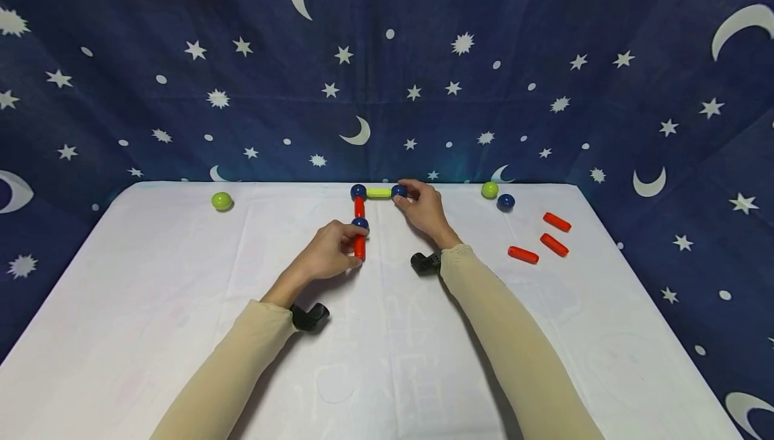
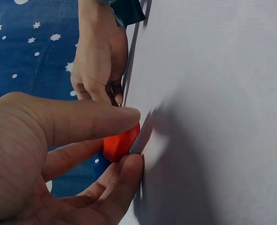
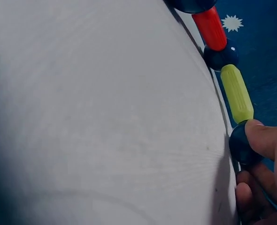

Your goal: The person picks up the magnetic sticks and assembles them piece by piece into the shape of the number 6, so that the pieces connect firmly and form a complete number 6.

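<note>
Blue balls and rods lie joined in an L near the back of the table. A yellow-green rod [image 1: 379,193] links the corner blue ball [image 1: 359,191] to the right-end blue ball [image 3: 244,143]. From the corner, a red rod [image 1: 359,207] runs toward me to another blue ball [image 1: 360,223], then a nearer red rod [image 1: 360,249]. My left hand [image 1: 329,249] pinches that nearer red rod between thumb and fingers, its fingers also by the ball above. With thumb and fingers my right hand [image 1: 425,210] grips the right-end ball, partly covering it.
To the right lie a green ball [image 1: 490,190], a blue ball [image 1: 506,202] and three red rods, one of them the lowest rod [image 1: 523,254]. Another green ball [image 1: 222,201] sits at the back left. A starry blue cloth [image 1: 387,64] hangs behind the white table [image 1: 181,279].
</note>
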### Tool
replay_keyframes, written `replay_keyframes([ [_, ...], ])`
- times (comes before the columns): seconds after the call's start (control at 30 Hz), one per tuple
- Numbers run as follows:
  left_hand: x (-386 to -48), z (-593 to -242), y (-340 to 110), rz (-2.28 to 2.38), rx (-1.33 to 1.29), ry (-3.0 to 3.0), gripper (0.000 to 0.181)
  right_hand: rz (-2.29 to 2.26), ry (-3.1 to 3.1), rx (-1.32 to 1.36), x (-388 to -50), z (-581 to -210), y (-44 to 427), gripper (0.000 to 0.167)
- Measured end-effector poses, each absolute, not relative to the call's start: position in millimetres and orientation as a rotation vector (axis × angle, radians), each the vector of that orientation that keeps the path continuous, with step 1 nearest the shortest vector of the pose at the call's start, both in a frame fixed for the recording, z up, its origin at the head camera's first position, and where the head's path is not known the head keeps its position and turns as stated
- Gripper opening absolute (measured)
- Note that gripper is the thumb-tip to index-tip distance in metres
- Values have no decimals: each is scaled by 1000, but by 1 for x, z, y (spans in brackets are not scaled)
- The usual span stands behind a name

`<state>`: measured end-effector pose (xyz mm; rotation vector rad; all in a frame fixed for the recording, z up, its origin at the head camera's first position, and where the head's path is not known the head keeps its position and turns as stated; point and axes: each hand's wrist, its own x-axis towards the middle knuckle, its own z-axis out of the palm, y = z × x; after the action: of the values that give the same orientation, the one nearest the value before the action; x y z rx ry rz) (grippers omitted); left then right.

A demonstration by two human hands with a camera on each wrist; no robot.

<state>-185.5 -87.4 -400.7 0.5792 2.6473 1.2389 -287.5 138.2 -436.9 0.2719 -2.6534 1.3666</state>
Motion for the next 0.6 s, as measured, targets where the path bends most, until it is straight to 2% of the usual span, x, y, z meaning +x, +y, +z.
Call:
replay_keyframes([
  [0.6, -186, -405, -92, 1242, 568, 2634, 52, 1377, -2641, 262, -289, -443, 141, 40],
])
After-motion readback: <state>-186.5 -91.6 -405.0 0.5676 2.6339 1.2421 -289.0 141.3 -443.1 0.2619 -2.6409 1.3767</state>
